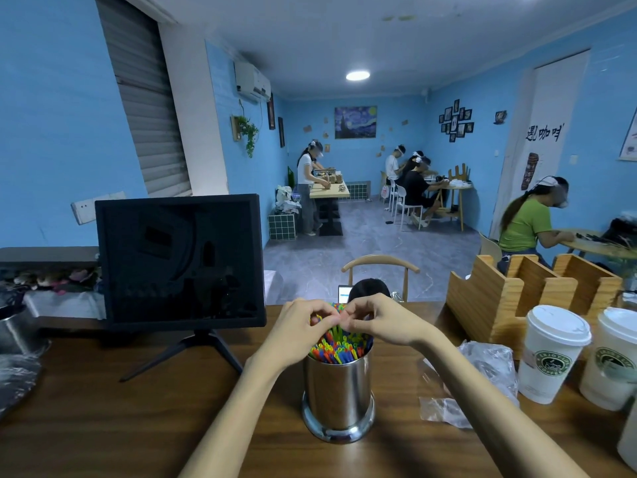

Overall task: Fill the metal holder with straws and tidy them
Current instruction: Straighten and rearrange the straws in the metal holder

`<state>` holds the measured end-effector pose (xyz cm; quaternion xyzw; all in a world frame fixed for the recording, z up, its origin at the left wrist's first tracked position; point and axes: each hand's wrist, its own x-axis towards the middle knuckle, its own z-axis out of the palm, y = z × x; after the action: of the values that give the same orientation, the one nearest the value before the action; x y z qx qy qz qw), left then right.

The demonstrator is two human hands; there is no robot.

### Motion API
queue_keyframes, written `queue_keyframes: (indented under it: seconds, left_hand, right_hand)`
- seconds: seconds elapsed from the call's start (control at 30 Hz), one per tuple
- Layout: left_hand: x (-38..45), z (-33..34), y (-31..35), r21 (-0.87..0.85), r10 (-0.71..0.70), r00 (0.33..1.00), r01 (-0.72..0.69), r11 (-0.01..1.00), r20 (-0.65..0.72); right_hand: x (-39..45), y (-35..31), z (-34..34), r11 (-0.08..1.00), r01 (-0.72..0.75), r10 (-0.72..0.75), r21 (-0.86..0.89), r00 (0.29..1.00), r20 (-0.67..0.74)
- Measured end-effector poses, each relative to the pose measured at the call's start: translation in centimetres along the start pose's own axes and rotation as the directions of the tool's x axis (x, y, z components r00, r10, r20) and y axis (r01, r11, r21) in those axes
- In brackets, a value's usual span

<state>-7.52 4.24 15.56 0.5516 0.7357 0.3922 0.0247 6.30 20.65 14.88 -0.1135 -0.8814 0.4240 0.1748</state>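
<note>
Steel holder [338, 391], round and shiny with a flared base, stands upright on the wooden worktop [103, 419], centre front. Packed with straws [339, 350] in blue, green, yellow, orange and red; most tops sit about level with the rim, a few stick up higher at the back.

Left hand [299, 327] just above the holder's left rim, fingers curled, tips meeting the raised straws. It seems to pinch them, though the exact grip is partly hidden. Right hand [381, 322] over the right rim, fingers curled too, thumb and forefinger closed on straw tips where the two hands nearly touch. Both forearms reach in from the bottom edge, one either side of the holder.

Right of the holder: crumpled clear plastic bag [482, 367] lying flat on the worktop, near but apart. Beyond it two white paper cups [548, 353] with lids and green round logos, side by side. Behind them a wooden organiser [496, 298] with slanted dividers.

Left of the holder: black monitor [179, 260], screen dark, on a splayed three-leg stand. Far left edge, another metal container [15, 329], partly cut off.

Behind the worktop: top of a dark-haired head and a wooden chair back [381, 265]. Blue-walled room beyond, several people seated or standing at tables.
</note>
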Motion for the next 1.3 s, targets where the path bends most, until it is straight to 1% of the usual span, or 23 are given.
queue_keyframes:
  seconds: [0.03, 0.1, 0.17, 0.23, 0.33, 0.5, 0.6, 0.67, 0.73, 0.87, 0.93, 0.97, 1.07, 1.13, 1.17, 1.23, 1.3]
  left_hand:
    - [0.0, 0.1, -0.1, 0.020, 0.004, 1.000, -0.004, 1.000, -0.002]
    - [-0.1, 0.3, -0.1, 0.006, 0.012, 1.000, -0.012, 1.000, -0.018]
    - [-0.1, 0.5, -0.1, -0.052, 0.011, 0.999, -0.013, 0.999, -0.032]
    - [-0.1, 0.6, -0.1, -0.133, -0.023, 0.999, 0.017, 0.991, -0.045]
    - [-0.3, 0.9, -0.3, -0.221, -0.074, 0.993, 0.051, 0.974, -0.095]
    - [-0.3, 1.3, -0.5, -0.307, -0.097, 0.983, 0.045, 0.951, -0.157]
    - [-0.4, 1.4, -0.9, -0.415, -0.131, 0.985, 0.073, 0.907, -0.113]
    - [-0.4, 1.4, -1.2, -0.487, -0.167, 0.981, 0.101, 0.867, -0.094]
    - [-0.4, 1.3, -1.5, -0.527, -0.190, 0.973, 0.092, 0.845, -0.134]
    - [-0.1, 0.8, -1.2, -0.534, -0.199, 0.938, 0.017, 0.845, -0.285]
    - [0.0, 0.1, -0.4, -0.539, -0.177, 0.909, -0.060, 0.840, -0.378]
    - [0.2, -0.4, 0.2, -0.563, -0.174, 0.888, -0.108, 0.820, -0.425]
    - [0.8, -2.5, 2.2, -0.656, -0.204, 0.820, -0.251, 0.712, -0.535]
    - [1.5, -4.1, 3.4, -0.699, -0.229, 0.789, -0.318, 0.640, -0.569]
    - [1.8, -4.6, 3.9, -0.707, -0.234, 0.780, -0.340, 0.620, -0.581]
    - [2.4, -5.1, 4.0, -0.719, -0.250, 0.773, -0.348, 0.602, -0.584]
    - [2.6, -4.8, 3.1, -0.751, -0.294, 0.781, -0.310, 0.583, -0.551]
  right_hand:
    - [0.0, -0.1, 0.0, 1.000, -0.005, 0.005, -0.001, 1.000, -0.003]
    - [0.0, -0.2, 0.1, 1.000, -0.011, 0.011, -0.019, 1.000, -0.006]
    - [0.0, -0.4, 0.5, 0.995, -0.004, 0.003, -0.099, 1.000, -0.003]
    - [0.2, -0.3, 1.0, 0.982, -0.009, 0.006, -0.187, 1.000, -0.020]
    - [0.4, -0.5, 1.4, 0.965, -0.024, 0.007, -0.259, 0.998, -0.064]
    - [0.6, -0.7, 2.0, 0.958, 0.008, -0.054, -0.285, 0.986, -0.155]
    - [0.4, -0.5, 2.3, 0.949, 0.060, -0.114, -0.308, 0.980, -0.160]
    - [0.2, -0.3, 2.4, 0.955, 0.067, -0.119, -0.288, 0.978, -0.170]
    - [0.2, -0.1, 2.5, 0.963, 0.056, -0.106, -0.264, 0.978, -0.177]
    - [0.0, 0.0, 2.5, 0.962, 0.020, -0.066, -0.273, 0.985, -0.160]
    - [-0.1, -0.2, 2.2, 0.969, 0.017, -0.052, -0.245, 0.989, -0.136]
    - [-0.1, -0.3, 2.2, 0.973, 0.021, -0.050, -0.228, 0.991, -0.121]
    - [-0.2, -0.7, 2.2, 0.980, 0.046, -0.061, -0.192, 0.995, -0.075]
    - [-0.4, -0.7, 2.3, 0.985, 0.068, -0.085, -0.159, 0.991, -0.102]
    - [-0.5, -0.8, 2.4, 0.990, 0.085, -0.100, -0.116, 0.986, -0.131]
    - [-0.7, -1.1, 2.2, 0.993, 0.113, -0.104, 0.029, 0.972, -0.213]
    - [-0.8, -1.7, 1.4, 0.956, 0.136, -0.051, 0.260, 0.950, -0.308]
